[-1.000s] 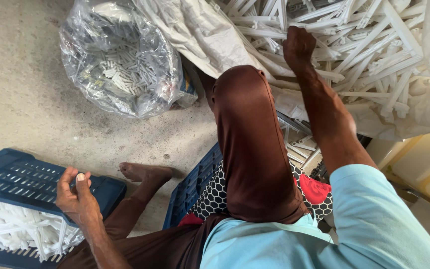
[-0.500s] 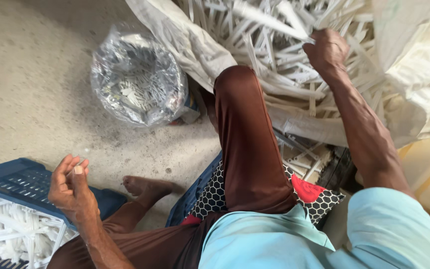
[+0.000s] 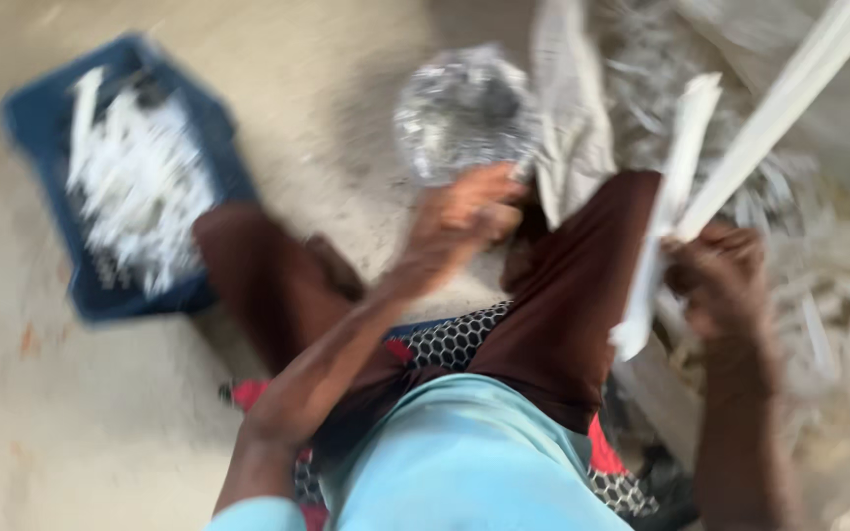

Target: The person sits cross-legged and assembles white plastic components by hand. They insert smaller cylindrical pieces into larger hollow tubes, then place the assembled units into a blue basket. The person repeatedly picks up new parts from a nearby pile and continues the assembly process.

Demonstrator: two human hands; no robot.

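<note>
Frame heavily motion-blurred. Right hand (image 3: 718,280) closed around a bunch of long white plastic strips (image 3: 740,167), which run up and away from the fist toward the top right; one flatter strip hangs below the grip. Left hand (image 3: 469,211) raised in front of the knee, fingers curled; can't tell if it grips anything. Clear plastic bag (image 3: 464,108) sits on the floor just beyond the left hand. Big pile of white strips (image 3: 819,256) behind and beside the right hand. Blue crate (image 3: 115,177) holding white pieces sits well left of the left hand.
</note>
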